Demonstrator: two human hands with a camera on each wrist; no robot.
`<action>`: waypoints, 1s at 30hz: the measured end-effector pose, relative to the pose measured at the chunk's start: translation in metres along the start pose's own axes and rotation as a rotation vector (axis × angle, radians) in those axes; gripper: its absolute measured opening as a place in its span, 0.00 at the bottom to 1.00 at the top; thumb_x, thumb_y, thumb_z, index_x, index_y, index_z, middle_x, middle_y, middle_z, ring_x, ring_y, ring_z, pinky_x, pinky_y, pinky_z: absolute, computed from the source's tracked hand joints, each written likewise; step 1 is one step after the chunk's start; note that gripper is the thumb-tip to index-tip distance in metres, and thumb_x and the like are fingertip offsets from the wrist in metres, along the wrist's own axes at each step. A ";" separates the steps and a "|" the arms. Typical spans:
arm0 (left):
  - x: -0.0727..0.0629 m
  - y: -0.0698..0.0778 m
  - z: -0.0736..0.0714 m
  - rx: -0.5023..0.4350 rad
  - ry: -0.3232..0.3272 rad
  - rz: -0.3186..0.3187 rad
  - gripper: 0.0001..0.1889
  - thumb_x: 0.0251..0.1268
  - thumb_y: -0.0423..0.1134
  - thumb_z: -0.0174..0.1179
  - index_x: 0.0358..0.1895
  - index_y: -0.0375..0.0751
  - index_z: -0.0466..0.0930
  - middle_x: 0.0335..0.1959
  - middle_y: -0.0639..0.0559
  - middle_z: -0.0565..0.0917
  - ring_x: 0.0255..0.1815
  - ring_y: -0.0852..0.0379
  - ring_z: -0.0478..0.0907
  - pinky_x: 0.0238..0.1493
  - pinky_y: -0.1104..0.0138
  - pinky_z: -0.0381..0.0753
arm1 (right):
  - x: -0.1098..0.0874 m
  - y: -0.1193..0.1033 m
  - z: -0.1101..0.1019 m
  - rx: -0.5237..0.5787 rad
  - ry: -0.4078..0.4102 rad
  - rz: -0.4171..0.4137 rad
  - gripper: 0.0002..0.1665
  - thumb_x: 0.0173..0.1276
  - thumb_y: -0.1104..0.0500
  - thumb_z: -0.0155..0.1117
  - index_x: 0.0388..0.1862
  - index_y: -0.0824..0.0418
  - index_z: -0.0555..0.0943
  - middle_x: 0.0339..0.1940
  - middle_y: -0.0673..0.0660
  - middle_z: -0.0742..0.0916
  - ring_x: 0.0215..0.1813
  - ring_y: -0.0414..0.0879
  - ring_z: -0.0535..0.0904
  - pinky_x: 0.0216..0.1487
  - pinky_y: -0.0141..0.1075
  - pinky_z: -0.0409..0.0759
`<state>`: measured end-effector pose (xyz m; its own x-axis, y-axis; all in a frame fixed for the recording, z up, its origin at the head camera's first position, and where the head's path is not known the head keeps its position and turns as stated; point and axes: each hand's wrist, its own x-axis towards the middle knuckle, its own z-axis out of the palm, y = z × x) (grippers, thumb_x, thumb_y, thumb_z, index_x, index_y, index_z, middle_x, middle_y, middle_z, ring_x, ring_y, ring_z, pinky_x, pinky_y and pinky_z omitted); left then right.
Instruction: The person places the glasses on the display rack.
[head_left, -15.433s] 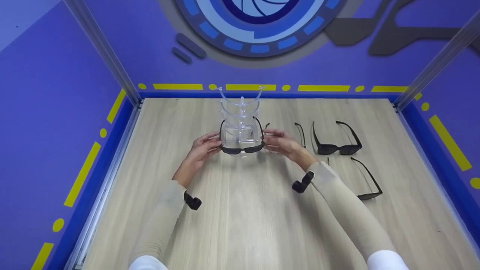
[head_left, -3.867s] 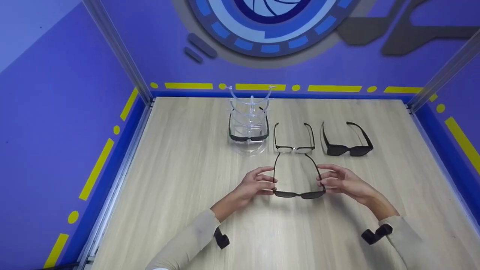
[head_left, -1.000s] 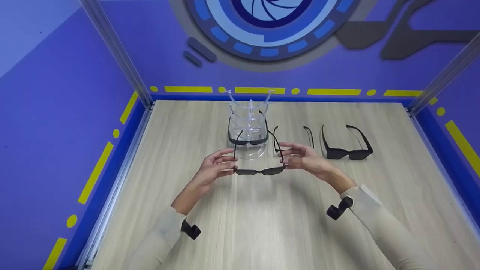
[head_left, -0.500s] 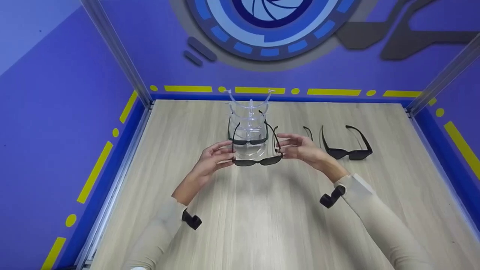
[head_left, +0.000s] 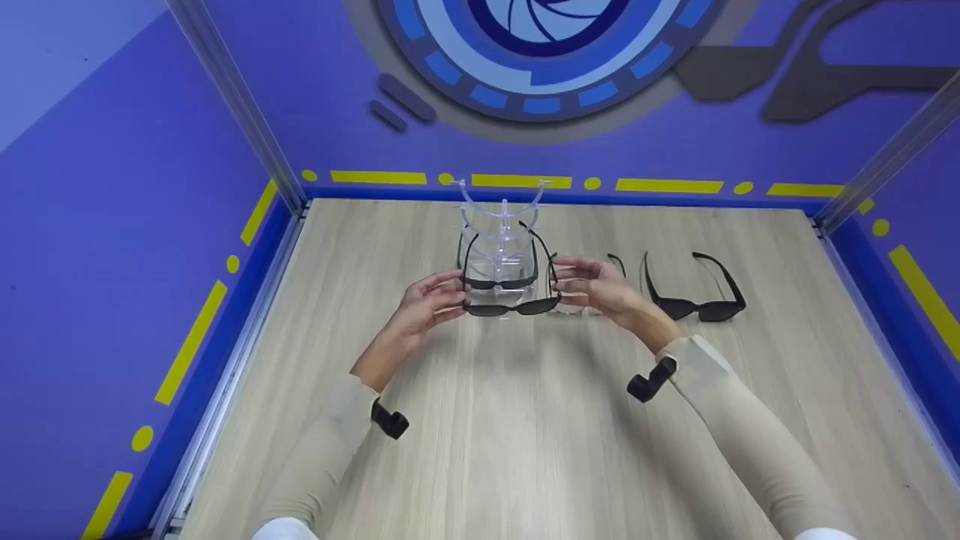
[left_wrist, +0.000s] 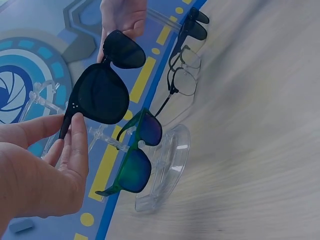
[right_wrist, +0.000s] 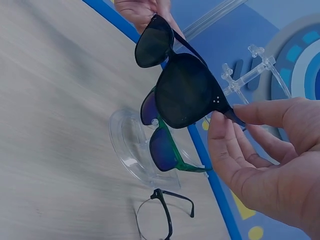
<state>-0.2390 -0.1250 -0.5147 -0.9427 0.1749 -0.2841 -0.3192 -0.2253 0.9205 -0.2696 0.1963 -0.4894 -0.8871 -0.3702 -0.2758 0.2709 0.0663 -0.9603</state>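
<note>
Black sunglasses (head_left: 512,308) with dark lenses are held level in front of the clear display stand (head_left: 504,215), their temples pointing toward it. My left hand (head_left: 426,307) pinches the left temple near the hinge; my right hand (head_left: 602,289) pinches the right one the same way. In the left wrist view the thumb and fingertips close on the temple beside the black sunglasses (left_wrist: 102,92). Lower on the stand sits a green-framed pair of sunglasses (right_wrist: 165,145) with blue-tinted lenses, below the held pair. Higher arms of the stand carry nothing.
Clear-lensed eyeglasses (head_left: 616,262) lie right of the stand, partly hidden behind my right hand. Farther right lie thick black sunglasses (head_left: 697,309), temples unfolded. Blue-purple panels (head_left: 247,150) wall the wooden table (head_left: 487,450) at the back and sides.
Several seconds ago the green-framed pair was placed on the stand, and the black sunglasses were lifted from the right. Over the last second both hands brought them forward, closer to the stand.
</note>
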 end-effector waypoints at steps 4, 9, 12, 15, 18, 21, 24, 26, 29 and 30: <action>0.008 0.003 -0.001 -0.001 0.011 -0.007 0.26 0.69 0.25 0.62 0.69 0.36 0.74 0.59 0.37 0.84 0.55 0.48 0.86 0.49 0.68 0.88 | 0.006 0.000 0.001 0.019 0.020 0.001 0.30 0.75 0.73 0.54 0.75 0.68 0.66 0.66 0.67 0.78 0.64 0.54 0.80 0.62 0.41 0.85; 0.019 0.006 -0.002 -0.013 0.043 -0.020 0.24 0.68 0.24 0.61 0.68 0.35 0.75 0.49 0.46 0.88 0.45 0.56 0.87 0.45 0.70 0.88 | 0.013 -0.004 0.003 0.062 0.030 0.008 0.31 0.75 0.73 0.54 0.75 0.70 0.65 0.55 0.56 0.83 0.56 0.46 0.83 0.60 0.38 0.85; 0.027 0.009 -0.002 -0.023 0.062 -0.025 0.24 0.68 0.23 0.61 0.67 0.34 0.75 0.50 0.45 0.87 0.40 0.60 0.87 0.43 0.71 0.88 | 0.019 -0.006 0.003 0.102 0.042 0.007 0.31 0.75 0.74 0.54 0.75 0.71 0.65 0.53 0.55 0.84 0.51 0.41 0.83 0.57 0.34 0.86; 0.034 0.011 -0.001 -0.012 0.075 -0.029 0.24 0.68 0.24 0.61 0.67 0.33 0.75 0.54 0.41 0.85 0.39 0.61 0.85 0.42 0.71 0.87 | 0.024 -0.007 0.003 0.120 0.048 0.007 0.31 0.75 0.73 0.54 0.75 0.71 0.65 0.54 0.54 0.84 0.51 0.40 0.83 0.56 0.33 0.85; 0.039 0.014 -0.002 0.007 0.079 -0.031 0.25 0.68 0.25 0.62 0.68 0.32 0.74 0.59 0.38 0.83 0.39 0.61 0.85 0.42 0.72 0.87 | 0.029 -0.008 0.004 0.126 0.042 0.003 0.31 0.75 0.73 0.54 0.76 0.71 0.65 0.54 0.54 0.84 0.52 0.41 0.82 0.57 0.32 0.85; 0.044 0.016 -0.002 0.018 0.064 -0.027 0.25 0.69 0.25 0.62 0.69 0.31 0.73 0.63 0.34 0.81 0.40 0.61 0.85 0.43 0.72 0.86 | 0.034 -0.008 0.003 0.135 0.043 -0.002 0.31 0.75 0.73 0.53 0.76 0.71 0.64 0.53 0.53 0.84 0.53 0.42 0.82 0.56 0.32 0.84; 0.048 0.018 -0.004 0.027 0.055 -0.029 0.25 0.69 0.25 0.61 0.69 0.32 0.74 0.60 0.37 0.83 0.41 0.60 0.85 0.44 0.71 0.87 | 0.037 -0.008 0.003 0.148 0.049 -0.005 0.32 0.75 0.75 0.52 0.77 0.72 0.63 0.57 0.57 0.82 0.54 0.42 0.81 0.56 0.31 0.83; 0.049 0.019 -0.004 0.037 0.058 -0.032 0.24 0.69 0.25 0.62 0.68 0.34 0.75 0.55 0.42 0.86 0.41 0.60 0.86 0.46 0.70 0.87 | 0.039 -0.008 0.003 0.151 0.055 -0.005 0.32 0.74 0.75 0.51 0.77 0.72 0.62 0.61 0.61 0.80 0.54 0.42 0.81 0.57 0.30 0.83; 0.052 0.021 -0.006 0.044 0.063 -0.032 0.24 0.69 0.25 0.62 0.68 0.35 0.75 0.54 0.45 0.86 0.42 0.60 0.86 0.49 0.69 0.87 | 0.042 -0.007 0.004 0.152 0.061 -0.004 0.32 0.75 0.75 0.49 0.77 0.73 0.62 0.64 0.64 0.77 0.55 0.41 0.80 0.61 0.30 0.81; 0.053 0.021 -0.006 0.042 0.062 -0.030 0.25 0.69 0.25 0.62 0.69 0.34 0.75 0.56 0.42 0.85 0.43 0.60 0.85 0.50 0.68 0.87 | 0.043 -0.007 0.004 0.153 0.062 -0.004 0.31 0.75 0.75 0.49 0.77 0.73 0.62 0.64 0.64 0.78 0.55 0.41 0.80 0.62 0.31 0.81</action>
<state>-0.2960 -0.1263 -0.5118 -0.9373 0.1208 -0.3268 -0.3445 -0.1802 0.9213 -0.3085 0.1763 -0.4945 -0.9082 -0.3121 -0.2788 0.3171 -0.0787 -0.9451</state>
